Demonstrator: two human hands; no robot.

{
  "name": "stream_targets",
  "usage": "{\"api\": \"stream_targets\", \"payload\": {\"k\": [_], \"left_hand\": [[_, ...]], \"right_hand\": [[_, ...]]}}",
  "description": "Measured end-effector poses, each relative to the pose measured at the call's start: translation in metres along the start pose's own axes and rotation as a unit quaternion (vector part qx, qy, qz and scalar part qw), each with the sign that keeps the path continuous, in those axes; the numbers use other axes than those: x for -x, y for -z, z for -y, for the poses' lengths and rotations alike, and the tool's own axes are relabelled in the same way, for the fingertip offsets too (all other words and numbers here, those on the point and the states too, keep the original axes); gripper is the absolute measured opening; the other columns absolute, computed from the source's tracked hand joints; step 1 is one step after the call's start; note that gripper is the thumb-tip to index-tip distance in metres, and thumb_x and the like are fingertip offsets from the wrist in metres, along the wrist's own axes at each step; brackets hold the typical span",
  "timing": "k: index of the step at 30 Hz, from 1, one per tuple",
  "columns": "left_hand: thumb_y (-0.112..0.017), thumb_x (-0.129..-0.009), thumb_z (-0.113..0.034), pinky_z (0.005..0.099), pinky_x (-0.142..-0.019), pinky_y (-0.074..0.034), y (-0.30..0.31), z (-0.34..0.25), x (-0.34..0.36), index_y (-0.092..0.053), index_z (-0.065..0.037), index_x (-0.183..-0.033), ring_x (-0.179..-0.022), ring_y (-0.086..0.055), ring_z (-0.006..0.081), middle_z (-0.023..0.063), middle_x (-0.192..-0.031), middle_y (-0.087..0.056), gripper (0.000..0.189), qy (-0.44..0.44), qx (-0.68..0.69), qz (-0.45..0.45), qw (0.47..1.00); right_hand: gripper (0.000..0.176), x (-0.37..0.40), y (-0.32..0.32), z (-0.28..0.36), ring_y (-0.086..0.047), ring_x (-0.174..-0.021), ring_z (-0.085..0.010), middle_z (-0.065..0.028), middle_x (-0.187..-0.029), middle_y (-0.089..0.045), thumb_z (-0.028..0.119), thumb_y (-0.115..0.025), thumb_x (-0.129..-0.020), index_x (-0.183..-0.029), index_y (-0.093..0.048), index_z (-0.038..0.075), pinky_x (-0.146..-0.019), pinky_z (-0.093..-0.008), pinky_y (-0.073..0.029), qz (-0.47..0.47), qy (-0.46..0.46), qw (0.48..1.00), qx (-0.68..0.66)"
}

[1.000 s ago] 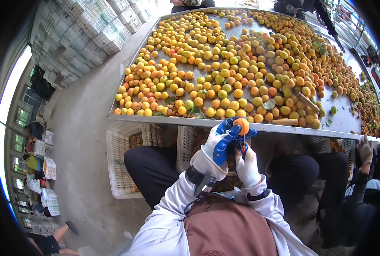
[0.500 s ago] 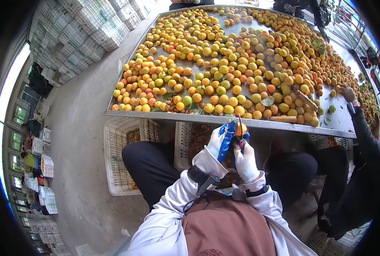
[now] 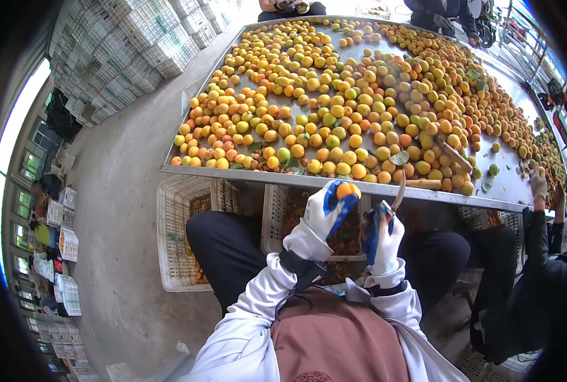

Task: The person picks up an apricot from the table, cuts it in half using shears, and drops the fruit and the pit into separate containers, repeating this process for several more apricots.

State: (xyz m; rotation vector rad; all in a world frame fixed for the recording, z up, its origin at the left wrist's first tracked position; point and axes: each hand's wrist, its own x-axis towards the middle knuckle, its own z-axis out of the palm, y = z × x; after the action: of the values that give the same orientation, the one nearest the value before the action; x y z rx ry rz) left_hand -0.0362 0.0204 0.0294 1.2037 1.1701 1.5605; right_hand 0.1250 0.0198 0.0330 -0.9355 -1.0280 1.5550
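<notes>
My left hand [image 3: 323, 211], in a white glove with a blue coated palm, is closed round an orange-yellow apricot [image 3: 348, 190] just in front of the table edge. To its right, my right hand [image 3: 386, 237], gloved the same way, grips a knife [image 3: 399, 192] with a slim, curved blade pointing up. The blade stands apart from the apricot, and the fingers mostly hide the handle. Many loose apricots [image 3: 337, 102] lie across the metal table [image 3: 283, 176] beyond my hands.
Below the table edge stand white plastic crates [image 3: 180, 267] with fruit pieces inside. A wooden-looking stick [image 3: 423, 184] lies near the table's front edge. At the right a co-worker's hand [image 3: 538, 183] reaches among the fruit; others sit at the far side. Stacked crates [image 3: 124, 51] rise at the left.
My hands have moved apart: the right hand has drawn the knife rightward, away from the apricot in my left hand. The co-worker's hand at the right has moved lower along the table.
</notes>
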Motion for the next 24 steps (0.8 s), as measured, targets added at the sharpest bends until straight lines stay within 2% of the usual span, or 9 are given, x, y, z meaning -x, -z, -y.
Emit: {"api": "stream_targets", "payload": {"k": [1, 5, 12, 16, 18, 19, 21, 22, 24], "left_hand": [[-0.069, -0.096, -0.031, 0.0313, -0.08, -0.053, 0.002, -0.002, 0.003, -0.064, 0.004, -0.106, -0.086, -0.066, 0.0184, 0.0109, -0.094, -0.069, 0.037, -0.099, -0.171, 0.008, 0.98], [-0.078, -0.084, -0.028, 0.0389, -0.073, -0.055, -0.01, -0.019, 0.01, -0.067, -0.002, -0.102, -0.078, -0.069, 0.0335, 0.0154, -0.087, -0.069, 0.034, -0.239, -0.337, 0.007, 0.91], [-0.08, -0.08, -0.027, 0.0404, -0.063, -0.052, -0.011, -0.016, 0.01, -0.068, -0.007, -0.1, -0.067, -0.064, 0.0339, 0.0125, -0.079, -0.067, 0.031, -0.286, -0.375, 0.011, 0.881], [-0.079, -0.08, -0.023, 0.0404, -0.063, -0.053, -0.014, -0.001, 0.017, -0.068, -0.006, -0.097, -0.064, -0.065, 0.0315, 0.0103, -0.073, -0.066, 0.027, -0.261, -0.352, 0.0, 0.899], [-0.076, -0.081, -0.018, 0.0418, -0.076, -0.054, -0.017, -0.003, 0.021, -0.063, -0.001, -0.115, -0.08, -0.067, 0.0327, 0.0162, -0.092, -0.068, 0.04, 0.004, -0.151, -0.002, 0.989], [-0.076, -0.081, -0.018, 0.0418, -0.076, -0.054, -0.02, -0.005, 0.023, -0.063, -0.001, -0.115, -0.08, -0.067, 0.0327, 0.0162, -0.092, -0.068, 0.04, 0.005, -0.15, -0.002, 0.989], [-0.065, -0.099, -0.025, 0.0264, -0.068, -0.051, -0.031, -0.03, 0.025, -0.063, 0.002, -0.101, -0.074, -0.062, 0.0121, 0.0067, -0.082, -0.067, 0.027, -0.122, -0.227, -0.072, 0.964], [-0.063, -0.101, -0.026, 0.0249, -0.07, -0.05, -0.034, -0.03, 0.027, -0.063, 0.001, -0.101, -0.079, -0.056, 0.007, 0.002, -0.086, -0.065, 0.027, -0.237, -0.333, -0.105, 0.906], [-0.063, -0.1, -0.025, 0.0246, -0.071, -0.05, -0.03, -0.014, 0.024, -0.063, 0.001, -0.102, -0.08, -0.057, 0.0073, 0.0016, -0.088, -0.065, 0.027, -0.24, -0.302, -0.11, 0.916]], "right_hand": [[0.02, -0.001, 0.003, 0.007, -0.05, -0.055, -0.0026, 0.0048, -0.067, -0.055, 0.021, -0.056, -0.103, -0.101, -0.065, 0.003, -0.048, -0.0196, -0.039, 0.0, -0.034, 0.999, -0.036], [0.026, -0.007, 0.0, 0.006, -0.049, -0.053, -0.004, 0.0044, -0.068, -0.055, 0.03, -0.059, -0.102, -0.101, -0.065, 0.005, -0.046, -0.0194, -0.039, 0.017, -0.089, 0.995, -0.041], [0.026, -0.003, -0.002, 0.024, -0.048, -0.052, -0.0041, 0.0042, -0.069, -0.056, 0.028, -0.065, -0.098, -0.105, -0.066, 0.003, -0.046, -0.0193, -0.036, 0.041, -0.16, 0.984, -0.069], [0.026, -0.003, -0.001, 0.011, -0.053, -0.06, -0.0042, 0.0022, -0.077, -0.061, 0.023, -0.066, -0.097, -0.111, -0.066, 0.0, -0.053, -0.0191, -0.042, 0.018, -0.134, 0.987, -0.091], [0.028, 0.003, -0.007, 0.002, -0.06, -0.077, -0.0068, -0.0015, -0.092, -0.066, 0.015, -0.065, -0.097, -0.119, -0.064, -0.002, -0.07, -0.0214, -0.05, 0.004, -0.028, 0.998, -0.06], [0.031, 0.001, -0.001, -0.013, -0.062, -0.095, -0.0111, -0.0052, -0.107, -0.067, 0.008, -0.063, -0.097, -0.126, -0.062, -0.003, -0.087, -0.0261, -0.05, 0.014, -0.006, 0.999, -0.044], [0.03, 0.003, -0.005, -0.013, -0.062, -0.1, -0.0136, -0.0066, -0.11, -0.068, 0.005, -0.061, -0.097, -0.125, -0.062, -0.003, -0.092, -0.0278, -0.049, 0.005, 0.002, 0.999, -0.048], [0.03, 0.002, -0.006, -0.016, -0.062, -0.1, -0.0136, -0.0066, -0.11, -0.068, 0.005, -0.061, -0.097, -0.125, -0.062, -0.003, -0.092, -0.0278, -0.049, 0.007, 0.002, 0.999, -0.048], [0.029, -0.001, -0.008, -0.026, -0.063, -0.102, -0.0141, -0.0073, -0.111, -0.068, 0.003, -0.06, -0.096, -0.125, -0.062, -0.003, -0.093, -0.0277, -0.049, -0.01, 0.054, 0.998, 0.004]]}}
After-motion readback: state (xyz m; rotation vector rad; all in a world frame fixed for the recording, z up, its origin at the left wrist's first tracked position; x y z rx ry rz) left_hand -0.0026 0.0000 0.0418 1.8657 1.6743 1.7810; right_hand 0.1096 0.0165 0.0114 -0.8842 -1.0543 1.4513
